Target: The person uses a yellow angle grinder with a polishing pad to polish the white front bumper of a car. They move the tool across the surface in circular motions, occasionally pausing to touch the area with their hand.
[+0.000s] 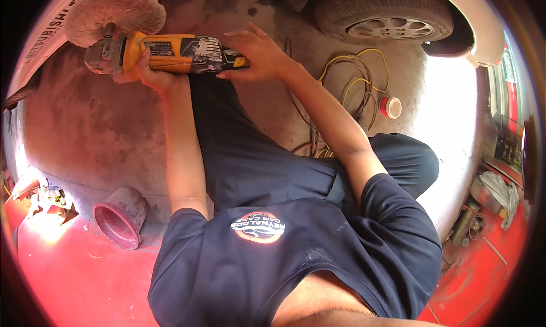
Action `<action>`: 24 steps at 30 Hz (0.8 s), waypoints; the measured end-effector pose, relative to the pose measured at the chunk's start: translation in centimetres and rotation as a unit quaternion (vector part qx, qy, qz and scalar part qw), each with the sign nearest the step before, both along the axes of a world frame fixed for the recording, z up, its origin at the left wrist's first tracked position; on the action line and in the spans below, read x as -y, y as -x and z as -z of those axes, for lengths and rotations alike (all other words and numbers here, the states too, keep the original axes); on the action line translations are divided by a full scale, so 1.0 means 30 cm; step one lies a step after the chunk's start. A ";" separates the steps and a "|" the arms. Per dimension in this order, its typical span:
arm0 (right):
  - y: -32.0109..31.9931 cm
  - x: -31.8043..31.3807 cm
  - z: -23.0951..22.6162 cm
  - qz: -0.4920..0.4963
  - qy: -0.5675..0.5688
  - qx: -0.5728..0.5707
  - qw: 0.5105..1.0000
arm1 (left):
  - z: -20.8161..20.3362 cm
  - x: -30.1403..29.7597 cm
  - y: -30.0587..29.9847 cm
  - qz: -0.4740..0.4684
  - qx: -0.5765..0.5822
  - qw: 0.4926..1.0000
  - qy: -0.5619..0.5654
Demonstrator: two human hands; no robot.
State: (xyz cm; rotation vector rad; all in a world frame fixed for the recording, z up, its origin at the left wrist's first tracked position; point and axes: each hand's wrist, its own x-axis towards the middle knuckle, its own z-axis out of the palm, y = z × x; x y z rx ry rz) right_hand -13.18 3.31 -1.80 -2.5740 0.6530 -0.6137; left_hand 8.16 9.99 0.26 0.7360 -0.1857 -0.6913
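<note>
Across the upper left lies a yellow and black power polisher (170,51), its grey head pointing left. A fluffy tan wool pad (116,14) is fitted to the head, close to a white car panel (54,23); whether the two touch I cannot tell. My left hand (156,78) is closed round the polisher's body just behind the head, thumb up over its side. The rear end of the tool is in my right hand (263,55), with the thumb below and the fingers over the top, some of them partly raised.
A car wheel (392,25) is at the top right. Yellow and brown hoses or cords (358,82) lie coiled on the floor beside a small red-and-white tub (390,107). A dusty reddish bucket (122,216) lies tipped at lower left. Assorted clutter (469,222) sits at the right edge.
</note>
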 end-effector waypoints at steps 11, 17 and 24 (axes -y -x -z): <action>-0.067 -0.054 0.027 0.072 0.134 0.031 0.988 | 0.001 -0.006 -0.011 -0.008 -0.020 1.000 -0.009; -0.091 -0.075 0.032 0.098 0.136 0.051 0.985 | 0.000 -0.008 -0.025 -0.034 -0.027 0.999 -0.017; -0.121 -0.103 0.038 0.113 0.132 0.059 0.983 | 0.013 -0.033 -0.052 -0.013 -0.033 0.999 -0.007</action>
